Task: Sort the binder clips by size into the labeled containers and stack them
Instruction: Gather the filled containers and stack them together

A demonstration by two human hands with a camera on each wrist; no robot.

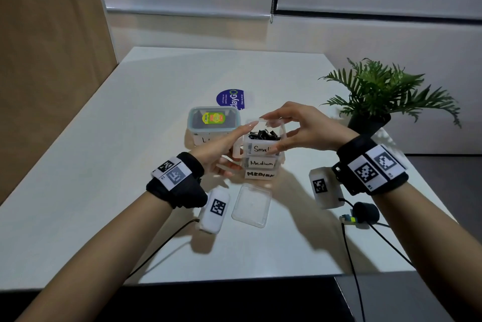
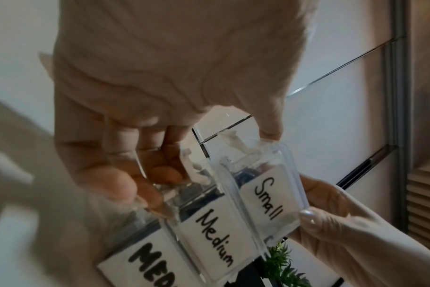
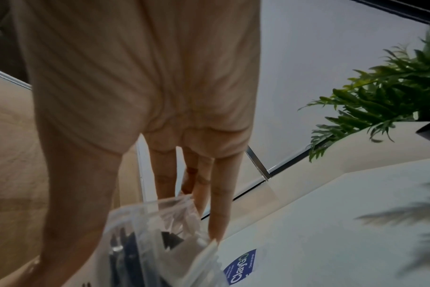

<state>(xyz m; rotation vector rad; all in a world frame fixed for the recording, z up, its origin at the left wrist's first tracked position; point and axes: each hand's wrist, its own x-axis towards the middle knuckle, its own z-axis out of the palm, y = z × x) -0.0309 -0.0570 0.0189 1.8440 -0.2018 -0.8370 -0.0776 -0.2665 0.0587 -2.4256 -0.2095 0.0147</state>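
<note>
Between our two sets of fingers, the "Small" container (image 1: 262, 145) is sitting on top of the stack, above two "Medium" containers (image 1: 261, 164), and it is holding black binder clips (image 1: 263, 135). Our right hand (image 1: 302, 128) is clamping it, thumb on the label face and fingers curled over the far rim. Our left hand (image 1: 221, 148) is steadying the stack's side, fingertips curled against the clear wall.

We are judging the task as nearly complete: sorting appears done and the stack is three high. A loose clear lid (image 1: 251, 204) is lying just nearer us than the fingers, so closing the top box seems outstanding. The lidded container (image 1: 214, 123) beyond our left fingers is standing apart, unstacked.

Its label is partly hidden, and the lowest label is cut off. We cannot make out its contents.
</note>
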